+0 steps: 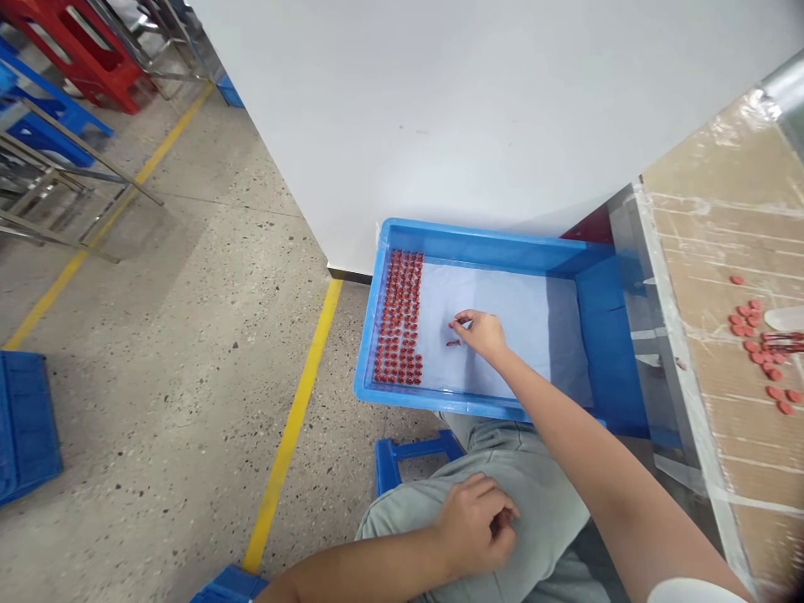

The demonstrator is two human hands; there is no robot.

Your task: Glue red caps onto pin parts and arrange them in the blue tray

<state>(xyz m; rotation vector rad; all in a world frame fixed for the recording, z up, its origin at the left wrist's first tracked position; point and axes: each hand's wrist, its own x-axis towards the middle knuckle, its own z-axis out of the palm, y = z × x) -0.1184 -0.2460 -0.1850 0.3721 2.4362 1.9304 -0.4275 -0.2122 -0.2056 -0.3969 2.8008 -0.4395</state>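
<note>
My right hand (pixel 482 333) reaches into a blue plastic tray (pixel 477 232), thumb and forefinger pinched at a tiny red part (pixel 450 325). Just below those fingertips another small red part (pixel 453 342) lies on its side on the pale liner (pixel 521 301). Along the tray's left end, many small red parts (pixel 400 318) stand upright in close rows; the row nearest my hand is only partly filled. My left hand (pixel 474 521) rests on my thigh with its fingers curled in, and nothing shows in it.
At the right, a cardboard-covered bench (pixel 722 234) carries loose red discs (pixel 757 322) and a bundle of thin dark-red pieces (pixel 782 342). A white panel (pixel 440 109) stands behind the tray. A blue stool (pixel 414 450), a blue crate (pixel 25 427) and yellow floor lines (pixel 301 394) lie left.
</note>
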